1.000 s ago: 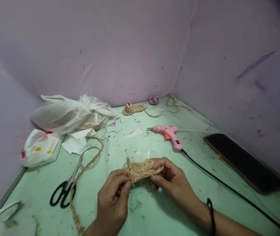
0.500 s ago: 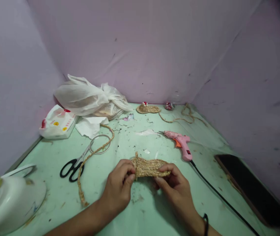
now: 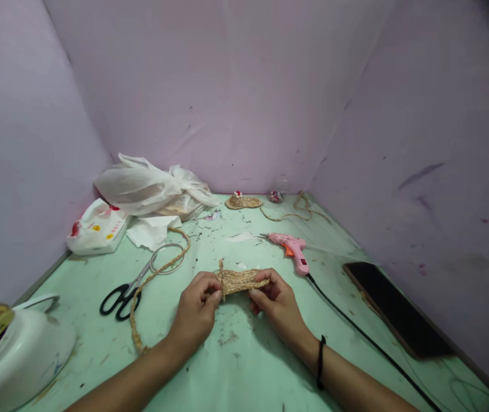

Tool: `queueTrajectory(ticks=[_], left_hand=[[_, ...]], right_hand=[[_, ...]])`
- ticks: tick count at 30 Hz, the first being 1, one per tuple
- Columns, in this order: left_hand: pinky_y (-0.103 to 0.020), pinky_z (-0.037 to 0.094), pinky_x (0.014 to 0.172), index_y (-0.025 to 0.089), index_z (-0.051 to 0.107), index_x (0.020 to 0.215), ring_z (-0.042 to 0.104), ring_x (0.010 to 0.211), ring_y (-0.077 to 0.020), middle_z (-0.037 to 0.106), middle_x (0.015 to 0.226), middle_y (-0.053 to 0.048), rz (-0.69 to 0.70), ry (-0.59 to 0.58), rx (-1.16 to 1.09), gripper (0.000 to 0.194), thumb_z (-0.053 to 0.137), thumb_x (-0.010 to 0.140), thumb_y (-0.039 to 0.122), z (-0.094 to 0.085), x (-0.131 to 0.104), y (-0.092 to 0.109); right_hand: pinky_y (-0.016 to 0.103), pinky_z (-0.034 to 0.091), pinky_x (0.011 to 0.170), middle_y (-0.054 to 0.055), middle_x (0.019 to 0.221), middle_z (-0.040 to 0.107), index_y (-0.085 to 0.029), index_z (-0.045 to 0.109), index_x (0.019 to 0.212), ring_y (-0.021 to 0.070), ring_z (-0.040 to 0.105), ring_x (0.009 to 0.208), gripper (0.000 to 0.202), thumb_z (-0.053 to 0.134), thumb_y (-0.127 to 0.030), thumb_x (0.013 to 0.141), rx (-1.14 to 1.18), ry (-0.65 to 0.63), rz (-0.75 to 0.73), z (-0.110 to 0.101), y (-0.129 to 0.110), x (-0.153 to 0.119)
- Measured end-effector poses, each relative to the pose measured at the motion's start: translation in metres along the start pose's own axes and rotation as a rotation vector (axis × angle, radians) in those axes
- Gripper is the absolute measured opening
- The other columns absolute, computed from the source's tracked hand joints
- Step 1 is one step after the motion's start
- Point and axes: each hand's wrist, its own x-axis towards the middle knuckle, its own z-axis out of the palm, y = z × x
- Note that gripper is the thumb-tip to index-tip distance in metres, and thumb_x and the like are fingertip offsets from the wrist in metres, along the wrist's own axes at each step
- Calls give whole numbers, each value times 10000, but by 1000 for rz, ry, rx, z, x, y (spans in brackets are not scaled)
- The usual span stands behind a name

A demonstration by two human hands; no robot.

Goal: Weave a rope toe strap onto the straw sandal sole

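Note:
Between my hands, a little above the table, is a flat sole-shaped piece of coiled straw rope [image 3: 239,281]. My left hand [image 3: 199,306] pinches its left end, where a short strand crosses the piece and sticks up. At its right end my right hand [image 3: 276,297] grips the edge between thumb and fingers. A braided straw rope [image 3: 133,320] curves over the table left of my left hand, across black-handled scissors [image 3: 122,300]. Beyond my right hand lies a pink glue gun [image 3: 293,249] with its nozzle pointing left.
At the back sits a small straw slipper [image 3: 244,202] with red and white beads, near a clear container of beads [image 3: 275,197]. A white plastic bag [image 3: 150,186], a tissue pack [image 3: 100,229] and a metal ring [image 3: 154,266] are leftward. A phone [image 3: 394,309] lies right; a white bowl-like object [image 3: 34,349] stands left.
The camera view has shifted, so the whole scene sits further left, with the far items lower. Both hands keep hold of the straw piece, with little change in grip.

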Motion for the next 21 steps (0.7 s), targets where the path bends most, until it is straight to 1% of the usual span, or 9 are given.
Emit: queueTrajectory(ticks=[6, 10, 14, 18, 21], left_hand=[[-227, 427, 564, 170, 523, 682, 522, 689, -144, 519, 813, -40, -15, -1, -4, 106, 475, 775, 186, 0, 1, 0], [-212, 431, 507, 170, 534, 689, 527, 660, -137, 520, 829, -43, -38, -3, -31, 112, 488, 782, 212, 0, 1, -1], [-208, 438, 478, 170, 547, 675, 538, 657, -143, 528, 824, -47, -36, 10, -17, 120, 509, 773, 228, 0, 0, 1], [-217, 472, 509, 174, 551, 682, 564, 683, -151, 530, 820, -46, -24, 23, 9, 124, 512, 779, 242, -2, 1, 5], [-218, 497, 565, 184, 559, 681, 582, 721, -160, 556, 829, -49, 18, 12, 67, 122, 515, 782, 237, -5, 1, 3]], right_hand=[[187, 373, 390, -83, 555, 490, -205, 435, 762, 67, 462, 403, 270, 671, -247, 640, 22, 2, 20, 2, -2, 2], [179, 356, 400, -91, 545, 468, -207, 429, 765, 60, 441, 408, 224, 632, -201, 669, 24, -1, 15, 4, -5, 1], [183, 347, 415, -88, 547, 459, -210, 437, 765, 68, 439, 431, 208, 610, -165, 659, 23, 1, 26, 4, -4, 0], [188, 341, 431, -78, 579, 466, -214, 444, 781, 76, 436, 459, 196, 580, -136, 663, 11, 1, 11, 5, -3, 0], [192, 345, 454, -60, 617, 480, -213, 461, 785, 83, 434, 496, 199, 564, -112, 650, -7, 5, -4, 4, 0, -1]])
